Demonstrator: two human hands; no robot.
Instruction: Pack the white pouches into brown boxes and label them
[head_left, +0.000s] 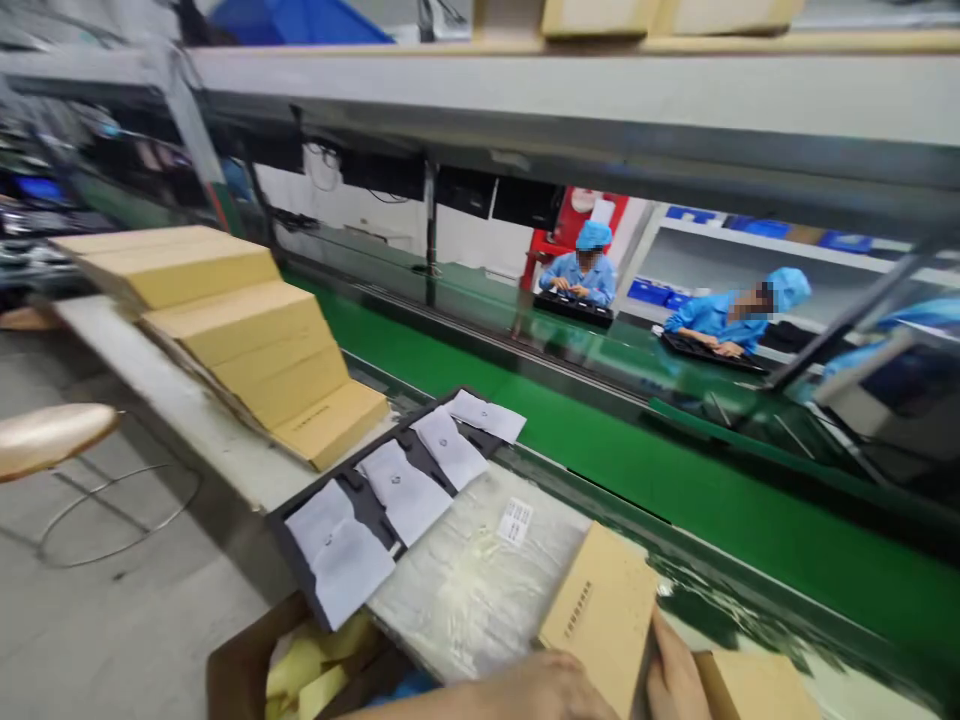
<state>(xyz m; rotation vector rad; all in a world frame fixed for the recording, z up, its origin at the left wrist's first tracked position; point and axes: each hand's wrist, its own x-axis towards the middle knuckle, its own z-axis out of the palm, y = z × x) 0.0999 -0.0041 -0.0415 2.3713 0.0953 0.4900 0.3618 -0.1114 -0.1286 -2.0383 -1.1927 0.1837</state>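
Observation:
A tan cardboard box with a line of dark print lies at the lower right, partly over a flat item in clear plastic wrap with a white label. My left hand, slightly blurred, grips the box's near left side. On its right edge, my right hand holds the same box, fingers against its side. A second cardboard box sits just right of my right hand. Beyond the wrapped item is a black foam tray carrying several white paper sleeves with small dark logos.
Stepped stacks of cardboard boxes stand on the bench at left. Below the tray is an open carton with yellow material. A green conveyor belt runs behind. Co-workers in blue work across it. A shelf hangs overhead; a stool stands left.

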